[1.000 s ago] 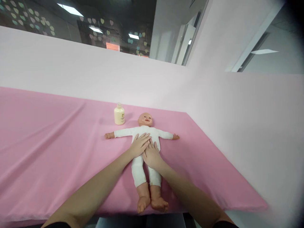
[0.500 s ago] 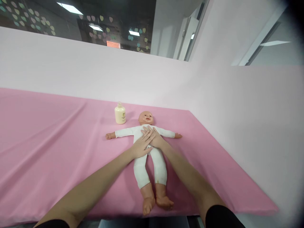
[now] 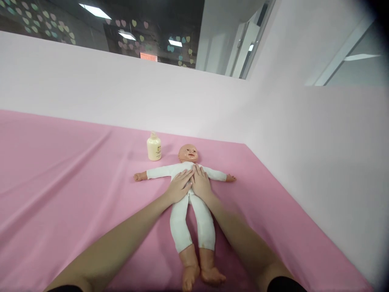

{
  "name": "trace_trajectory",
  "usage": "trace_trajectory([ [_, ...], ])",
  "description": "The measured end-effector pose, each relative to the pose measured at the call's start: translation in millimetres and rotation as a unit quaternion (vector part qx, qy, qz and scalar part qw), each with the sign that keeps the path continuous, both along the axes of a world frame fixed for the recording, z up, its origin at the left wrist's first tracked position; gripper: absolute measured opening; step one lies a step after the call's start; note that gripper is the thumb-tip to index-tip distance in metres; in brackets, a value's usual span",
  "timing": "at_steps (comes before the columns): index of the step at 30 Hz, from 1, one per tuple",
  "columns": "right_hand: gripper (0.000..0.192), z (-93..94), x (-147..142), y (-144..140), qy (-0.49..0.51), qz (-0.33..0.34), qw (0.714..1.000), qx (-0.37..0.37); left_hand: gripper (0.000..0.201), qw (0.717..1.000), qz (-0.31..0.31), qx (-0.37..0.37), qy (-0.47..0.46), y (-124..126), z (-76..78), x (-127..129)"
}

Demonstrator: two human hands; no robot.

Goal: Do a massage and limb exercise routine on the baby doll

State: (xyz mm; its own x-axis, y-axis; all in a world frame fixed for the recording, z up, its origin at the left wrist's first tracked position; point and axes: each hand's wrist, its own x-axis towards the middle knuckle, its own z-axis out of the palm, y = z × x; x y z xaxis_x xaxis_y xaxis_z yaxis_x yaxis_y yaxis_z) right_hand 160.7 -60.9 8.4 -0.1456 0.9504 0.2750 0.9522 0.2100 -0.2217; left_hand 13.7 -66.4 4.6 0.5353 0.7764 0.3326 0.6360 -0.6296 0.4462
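Both hands lie flat and released on the baby doll [image 3: 188, 190]: left hand [image 3: 180, 187] and right hand [image 3: 199, 183] on its torso, lotion bottle [image 3: 154, 147] standing untouched beside its head; the rub looks midway.

Bright pink cloth [image 3: 60, 182] across the lower frame, plain, faintly creased into darker pink folds. Pale pink, unpatterned walls [image 3: 121, 93] behind and at right. Doll [image 3: 188, 190] in a plain white suit at centre, with tan-orange head, hands and feet. Cream-yellow bottle [image 3: 154, 147] with a small dark-printed label, just upper left of the doll's head. Dark glass [image 3: 91, 20] along the top left, dotted with pastel hearts in green, yellow, pink and blue. Black sleeve edge [image 3: 285, 284] at bottom right.
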Motion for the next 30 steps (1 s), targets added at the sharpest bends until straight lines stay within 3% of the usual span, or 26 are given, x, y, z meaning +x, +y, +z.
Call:
trace_trajectory([
  [6, 0.06, 5.1, -14.4, -21.6, -0.023, -0.009, 0.999, -0.022, 0.053, 0.997, 0.071, -0.017, -0.022, 6.4, -8.8, -1.6],
  [12, 0.059, 14.5, -17.9, -31.5, -0.032, 0.155, 0.987, -0.023, 0.055, 0.993, 0.089, -0.034, -0.074, 10.1, -15.8, -5.3],
  [17, 0.036, 17.0, -10.7, -23.4, 0.079, 0.291, 0.953, -0.037, 0.057, 0.983, 0.122, -0.045, -0.126, 18.7, -25.3, -13.9],
  [20, 0.038, 14.0, -2.7, -13.9, 0.199, 0.291, 0.934, -0.056, 0.056, 0.988, 0.12, -0.038, -0.091, 17.9, -22.6, -16.4],
  [22, 0.042, 13.1, 1.3, -10.1, 0.265, 0.244, 0.932, -0.03, 0.053, 0.994, 0.095, -0.021, -0.044, 13.4, -16.3, -15.9],
  [24, 0.039, 14.3, 2.5, -9.4, 0.27, 0.218, 0.938, 0.021, 0.049, 0.999, 0.034, 0.006, 0.006, 7.3, -8.2, -14.2],
  [26, 0.038, 16.8, 1.4, -10.3, 0.206, 0.229, 0.95, 0.053, 0.046, 0.998, -0.029, 0.032, 0.039, 2.0, -1.2, -12.3],
  [30, 0.039, 18.8, -1.4, -7.2, 0.074, 0.233, 0.969, 0.037, 0.04, 0.995, -0.077, 0.056, 0.039, -0.6, 3.4, -10.8],
])
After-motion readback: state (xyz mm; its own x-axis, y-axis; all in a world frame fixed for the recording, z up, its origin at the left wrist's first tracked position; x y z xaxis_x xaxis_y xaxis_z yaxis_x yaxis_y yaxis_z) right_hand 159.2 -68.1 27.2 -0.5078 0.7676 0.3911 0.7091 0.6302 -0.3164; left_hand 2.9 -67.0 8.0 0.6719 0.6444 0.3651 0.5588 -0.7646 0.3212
